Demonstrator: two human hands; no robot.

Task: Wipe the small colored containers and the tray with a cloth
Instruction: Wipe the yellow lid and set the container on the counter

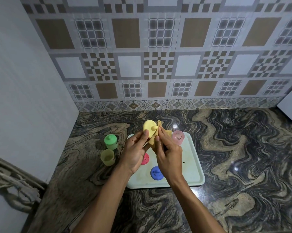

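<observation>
My left hand [135,150] holds a yellow lid [149,129] with a small knob, raised above the pale green tray [190,163]. My right hand [168,155] presses a tan cloth [154,140] against the lid's right edge. On the tray stand a pink container [178,137], a red container [145,159] partly hidden by my left hand, and a blue container [156,172]. Left of the tray, on the counter, stand a green lidded container [110,141] and an open yellow-green cup [107,157].
The marbled dark counter [242,148] runs to a tiled back wall and a plain left wall. A white appliance edge [291,105] sits at the far right. A small dark speck [184,163] lies on the tray.
</observation>
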